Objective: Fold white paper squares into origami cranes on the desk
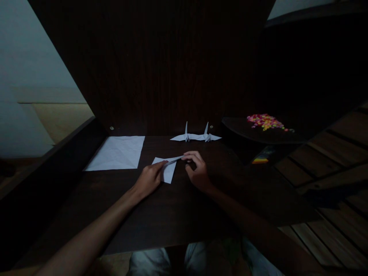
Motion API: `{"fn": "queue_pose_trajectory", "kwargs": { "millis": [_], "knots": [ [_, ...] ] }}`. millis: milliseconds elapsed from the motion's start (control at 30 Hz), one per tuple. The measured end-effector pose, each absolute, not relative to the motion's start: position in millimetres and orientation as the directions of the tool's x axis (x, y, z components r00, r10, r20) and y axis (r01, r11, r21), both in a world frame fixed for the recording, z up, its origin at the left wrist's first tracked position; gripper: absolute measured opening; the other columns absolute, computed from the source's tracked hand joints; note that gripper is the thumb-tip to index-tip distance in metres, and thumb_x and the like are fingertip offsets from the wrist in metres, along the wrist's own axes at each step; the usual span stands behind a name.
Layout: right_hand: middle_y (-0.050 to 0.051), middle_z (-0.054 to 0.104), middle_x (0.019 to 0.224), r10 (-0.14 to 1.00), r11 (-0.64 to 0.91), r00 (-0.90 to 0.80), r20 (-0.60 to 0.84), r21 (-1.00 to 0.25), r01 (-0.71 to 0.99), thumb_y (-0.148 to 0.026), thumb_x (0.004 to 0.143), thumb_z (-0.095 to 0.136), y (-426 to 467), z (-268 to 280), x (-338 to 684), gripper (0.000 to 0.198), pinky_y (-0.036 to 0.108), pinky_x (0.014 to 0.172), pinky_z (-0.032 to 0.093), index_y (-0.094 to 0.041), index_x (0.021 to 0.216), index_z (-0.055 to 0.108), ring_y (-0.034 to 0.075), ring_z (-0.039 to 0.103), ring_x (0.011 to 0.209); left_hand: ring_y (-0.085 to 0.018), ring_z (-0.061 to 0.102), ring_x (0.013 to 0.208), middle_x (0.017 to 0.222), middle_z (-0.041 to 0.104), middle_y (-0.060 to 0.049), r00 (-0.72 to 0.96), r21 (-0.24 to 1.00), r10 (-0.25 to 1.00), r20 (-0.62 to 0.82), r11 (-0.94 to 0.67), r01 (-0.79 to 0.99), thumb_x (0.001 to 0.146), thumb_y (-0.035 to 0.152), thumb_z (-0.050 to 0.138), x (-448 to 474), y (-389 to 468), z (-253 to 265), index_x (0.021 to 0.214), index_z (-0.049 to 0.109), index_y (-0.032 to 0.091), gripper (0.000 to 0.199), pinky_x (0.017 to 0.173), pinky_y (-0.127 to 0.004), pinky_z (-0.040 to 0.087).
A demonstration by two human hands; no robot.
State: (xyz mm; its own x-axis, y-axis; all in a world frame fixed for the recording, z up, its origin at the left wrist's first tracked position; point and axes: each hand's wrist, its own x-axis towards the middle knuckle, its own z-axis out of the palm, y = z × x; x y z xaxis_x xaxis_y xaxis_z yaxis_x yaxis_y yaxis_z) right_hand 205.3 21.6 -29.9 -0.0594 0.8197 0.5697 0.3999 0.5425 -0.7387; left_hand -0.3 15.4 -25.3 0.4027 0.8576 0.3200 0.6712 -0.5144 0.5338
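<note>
A partly folded piece of white paper (169,174) lies on the dark desk (161,214), one flap raised along its far edge. My left hand (148,179) presses on the paper's left part, fingertips on the fold. At the far right end of that flap, my right hand (197,170) has its curled fingers closed on the tip. Beyond my hands stand two white paper cranes (186,137), side by side with their wings touching or overlapping. To the left rests a larger creased white sheet (117,153).
A dark upright panel (172,69) backs the desk, and a low side board (57,153) borders it on the left. On a curved shelf (238,128) at right lies a pile of small colourful pieces (266,122). Below it is a small yellow-edged item (260,160).
</note>
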Motion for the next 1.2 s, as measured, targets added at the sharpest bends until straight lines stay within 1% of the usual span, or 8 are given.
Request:
{"fn": "queue_pose_trajectory", "kwargs": {
  "millis": [133,300,433,533,700,933,1067,1200],
  "knots": [
    [0.004,0.053,0.086,0.803,0.553,-0.008,0.596,-0.74,0.384,-0.008,0.071,0.046,21,-27,205,0.015,0.036,0.08,0.046,-0.021,0.068,0.055,0.02,0.055,0.085,-0.023,0.064,0.098,0.109,0.069,-0.005,0.205,0.689,0.917,0.341,-0.393,0.609,0.088,0.026,0.041,-2,16,-20,0.114,0.063,0.019,0.034,0.087,-0.034,0.05],
    [0.006,0.054,0.095,0.844,0.503,0.035,0.536,-0.811,0.3,-0.015,0.074,0.053,23,-32,203,0.01,0.031,0.072,0.048,-0.021,0.083,0.056,0.019,0.055,0.088,-0.024,0.063,0.093,0.103,0.07,-0.006,-0.023,0.93,0.972,0.236,-0.219,0.297,0.083,0.041,0.054,-3,18,-14,0.104,0.067,0.017,0.035,0.08,-0.032,0.049],
    [0.009,0.055,0.108,0.92,0.383,0.046,0.389,-0.918,0.107,-0.028,0.071,0.064,28,-39,199,0.036,0.034,0.075,0.049,-0.022,0.104,0.052,0.021,0.056,0.094,-0.024,0.065,0.088,0.097,0.071,-0.007,-0.016,0.994,0.995,0.094,-0.095,-0.062,0.072,0.04,0.066,0,19,-14,0.101,0.068,0.015,0.038,0.071,-0.03,0.049],
    [0.006,0.06,0.098,0.966,0.257,-0.016,0.259,-0.964,-0.071,-0.033,0.07,0.066,28,-37,195,0.038,0.032,0.072,0.049,-0.022,0.103,0.052,0.018,0.059,0.082,-0.024,0.066,0.085,0.093,0.071,-0.007,0.044,0.975,0.999,0.006,0.004,-0.224,0.068,0.036,0.069,5,17,-16,0.1,0.067,0.015,0.039,0.071,-0.031,0.05],
    [-0.001,0.06,0.067,0.988,0.102,-0.099,0.115,-0.986,-0.132,-0.039,0.071,0.064,24,-29,195,0.023,0.024,0.049,0.039,-0.021,0.082,0.056,0.013,0.053,0.057,-0.024,0.066,0.083,0.089,0.072,-0.005,0.167,0.95,0.981,-0.098,0.143,-0.279,0.068,0.028,0.066,10,12,-14,0.097,0.068,0.016,0.031,0.074,-0.034,0.05],
    [0.0,0.064,0.065,0.987,0.035,-0.15,0.053,-0.992,-0.121,-0.034,0.066,0.07,26,-28,202,0.023,0.023,0.053,0.04,-0.017,0.079,0.062,0.013,0.057,0.058,-0.023,0.066,0.077,0.082,0.072,-0.008,0.254,0.858,0.937,-0.24,0.327,-0.395,0.075,0.043,0.062,9,13,-7,0.083,0.07,0.012,0.033,0.071,-0.032,0.049],
    [0.001,0.066,0.067,0.988,0.024,-0.153,0.033,-0.998,-0.062,-0.03,0.063,0.072,25,-25,202,0.019,0.025,0.057,0.043,-0.017,0.073,0.063,0.015,0.06,0.063,-0.016,0.065,0.07,0.078,0.072,-0.004,0.264,0.921,0.937,-0.23,0.297,-0.251,0.066,0.028,0.076,7,12,-8,0.081,0.071,0.013,0.022,0.066,-0.023,0.047],
    [0.001,0.064,0.064,0.99,0.042,-0.138,0.042,-0.999,-0.002,-0.031,0.061,0.073,26,-24,202,0.018,0.024,0.055,0.042,-0.017,0.068,0.063,0.015,0.059,0.06,-0.015,0.064,0.065,0.075,0.072,-0.004,0.309,0.952,0.927,-0.214,0.269,-0.145,0.068,0.032,0.076,5,11,-11,0.086,0.071,0.014,0.026,0.062,-0.023,0.047]
  ]
}}
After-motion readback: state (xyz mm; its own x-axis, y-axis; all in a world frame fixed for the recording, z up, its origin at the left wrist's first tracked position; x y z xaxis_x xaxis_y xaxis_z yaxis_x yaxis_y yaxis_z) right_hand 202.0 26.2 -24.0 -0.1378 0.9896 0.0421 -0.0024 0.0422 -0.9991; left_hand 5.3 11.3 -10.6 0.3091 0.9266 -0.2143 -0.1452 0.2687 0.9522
